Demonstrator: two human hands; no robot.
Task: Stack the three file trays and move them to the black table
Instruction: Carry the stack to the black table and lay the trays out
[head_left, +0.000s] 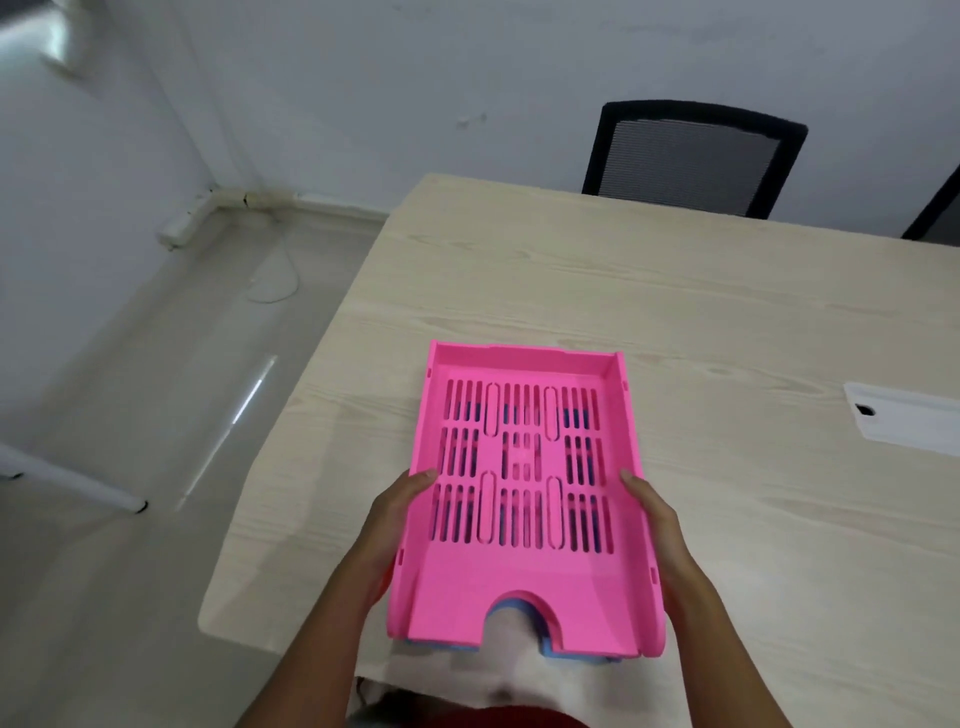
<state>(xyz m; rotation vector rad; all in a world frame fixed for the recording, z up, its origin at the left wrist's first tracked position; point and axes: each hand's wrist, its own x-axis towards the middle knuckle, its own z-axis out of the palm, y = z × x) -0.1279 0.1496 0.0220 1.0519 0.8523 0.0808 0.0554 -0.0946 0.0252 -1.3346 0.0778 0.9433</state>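
A pink slotted file tray (524, 499) tops a stack near the front left corner of the light wooden table (727, 322). A blue tray (576, 659) peeks out under its front edge and shows through the slots. I cannot tell whether a third tray lies beneath. My left hand (395, 525) grips the stack's left side, thumb on the rim. My right hand (657, 525) grips the right side the same way. No black table is in view.
A black mesh chair (691, 156) stands behind the table's far edge, and part of another (935, 213) shows at the right. A white cable-port cover (904, 415) lies at the table's right. Grey floor (156, 415) and white walls lie to the left.
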